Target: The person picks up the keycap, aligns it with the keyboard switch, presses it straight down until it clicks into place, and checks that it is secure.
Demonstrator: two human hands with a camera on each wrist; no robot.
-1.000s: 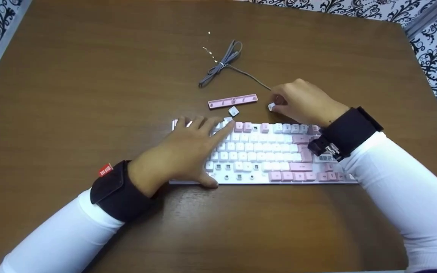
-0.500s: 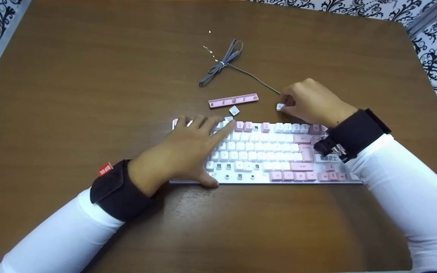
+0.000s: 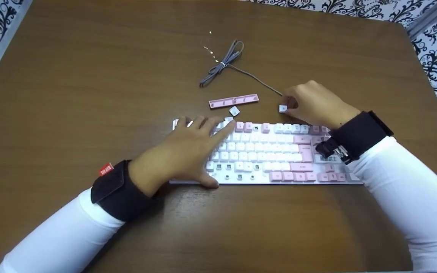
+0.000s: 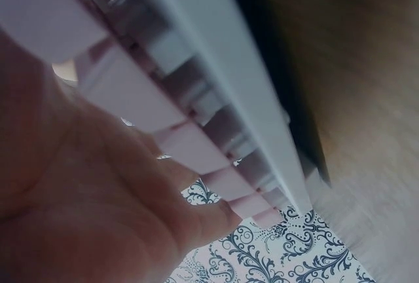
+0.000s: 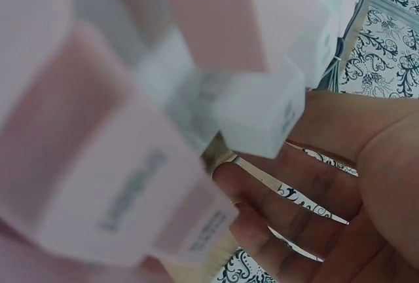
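Note:
A white and pink keyboard [image 3: 256, 147] lies on the table, with several keycaps off and bare switches showing near its lower left. My left hand [image 3: 188, 151] rests over the keyboard's left end, fingers spread, thumb at the front edge. That hand hides the keys beneath it. Beyond the back edge, my right hand [image 3: 313, 104] pinches a small white keycap [image 3: 282, 109] between thumb and fingertips. Another white keycap [image 3: 234, 111] lies loose behind the keyboard, beside a long pink spacebar keycap [image 3: 233, 101] turned underside up. In the right wrist view, near keys [image 5: 262, 106] block the pinched keycap.
A grey cable [image 3: 222, 65], bundled with a tie, lies behind the keyboard, its loose run leading toward the right hand. Light specks [image 3: 212, 54] dot the wooden table [image 3: 108, 76] beside it. Patterned black-and-white flooring [image 3: 436, 64] shows past the table edges.
My right hand has shifted a little to the right with the pinched keycap, which now sits at a different angle. The left hand stays in place on the keyboard.

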